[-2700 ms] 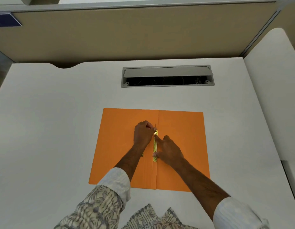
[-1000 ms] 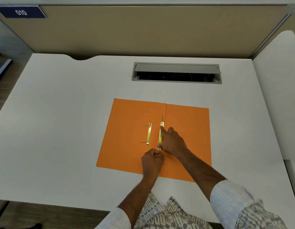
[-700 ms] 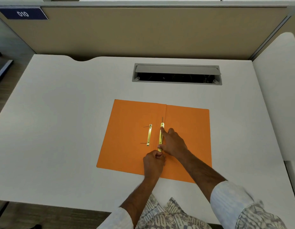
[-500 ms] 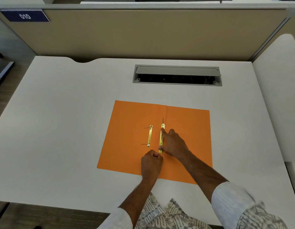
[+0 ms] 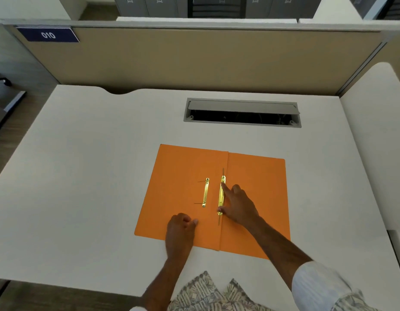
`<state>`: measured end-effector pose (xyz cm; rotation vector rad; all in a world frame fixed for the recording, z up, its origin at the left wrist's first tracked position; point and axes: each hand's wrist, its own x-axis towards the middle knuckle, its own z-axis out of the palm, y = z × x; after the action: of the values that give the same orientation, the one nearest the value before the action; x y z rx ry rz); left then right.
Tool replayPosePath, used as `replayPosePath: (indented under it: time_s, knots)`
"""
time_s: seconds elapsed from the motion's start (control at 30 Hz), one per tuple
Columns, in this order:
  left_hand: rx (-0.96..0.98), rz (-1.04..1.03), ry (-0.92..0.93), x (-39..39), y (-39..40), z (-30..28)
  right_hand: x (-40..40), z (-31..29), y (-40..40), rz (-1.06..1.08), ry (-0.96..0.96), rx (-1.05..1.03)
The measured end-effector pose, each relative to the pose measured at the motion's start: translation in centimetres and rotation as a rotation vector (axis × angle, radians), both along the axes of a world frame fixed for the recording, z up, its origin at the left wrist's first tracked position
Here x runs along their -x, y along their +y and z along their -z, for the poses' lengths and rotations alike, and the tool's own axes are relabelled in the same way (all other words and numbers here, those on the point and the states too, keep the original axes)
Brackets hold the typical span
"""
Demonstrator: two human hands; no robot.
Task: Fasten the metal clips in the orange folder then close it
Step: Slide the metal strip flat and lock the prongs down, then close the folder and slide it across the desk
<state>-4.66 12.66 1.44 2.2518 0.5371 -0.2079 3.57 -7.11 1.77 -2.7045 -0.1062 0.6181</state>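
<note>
The orange folder (image 5: pixel 257 189) lies open and flat on the white desk. Two gold metal clip bars sit near its spine: a shorter bar (image 5: pixel 205 193) on the left flap and a longer bar (image 5: pixel 221 195) just beside the fold. My right hand (image 5: pixel 238 205) presses on the longer bar, index finger at its far end and thumb at its near end. My left hand (image 5: pixel 181 227) rests as a loose fist on the left flap near the front edge, holding nothing and clear of both bars.
A grey cable tray (image 5: pixel 241 113) with an open lid is set into the white desk (image 5: pixel 93 176) behind the folder. A beige partition (image 5: pixel 194 59) with a blue "010" label stands at the back. A second desk (image 5: pixel 378 131) adjoins on the right.
My left hand has let go of the near end of the longer bar and slid left onto the left flap. My right hand stays pressed on that bar. The camera has tilted up.
</note>
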Motion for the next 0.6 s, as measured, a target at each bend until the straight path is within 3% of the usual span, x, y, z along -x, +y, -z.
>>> replayPosePath:
  time_s: [0.1, 0.27, 0.6]
  knots:
    - [-0.124, -0.086, -0.026, 0.2, 3.7, 0.3, 0.8, -0.2, -0.1, -0.007, -0.073, -0.013]
    - [-0.278, -0.276, 0.082, 0.2, 8.3, -0.2, 2.9, -0.3, 0.2, -0.048, -0.177, 0.069]
    - [-0.001, -0.448, 0.238, -1.6, 12.6, -1.5, 5.8, 0.3, 2.0, -0.011, -0.193, 0.129]
